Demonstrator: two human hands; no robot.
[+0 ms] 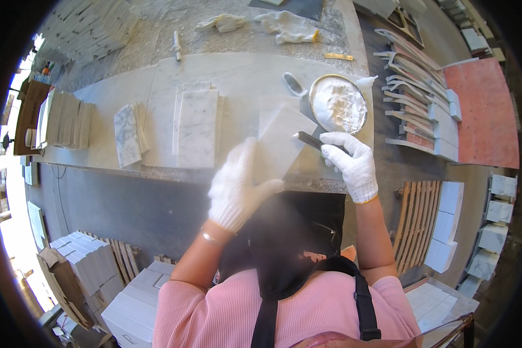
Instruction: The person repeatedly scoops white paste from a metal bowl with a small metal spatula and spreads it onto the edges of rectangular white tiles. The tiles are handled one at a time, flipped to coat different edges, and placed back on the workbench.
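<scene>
While our right hand [351,165] pinches a dark-handled tool [311,140], its tip at the pale tile's [284,136] right edge, our left hand [235,182] blurs beside that tile, thumb apart; whether it grips, we cannot tell. The tile sits slantwise over our worktop [238,72], between stacked tiles [197,127] and white paste [339,104].

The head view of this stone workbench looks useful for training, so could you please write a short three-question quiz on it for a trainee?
1. Which hand holds the dark-handled tool?
2. True or false: the left hand is bare.
3. Where do the loose gloves lie relative to the white paste? A: farther away than it; B: inside it; C: underneath it.

Key: 1. The right hand. 2. False, it is gloved. 3. A.
</scene>
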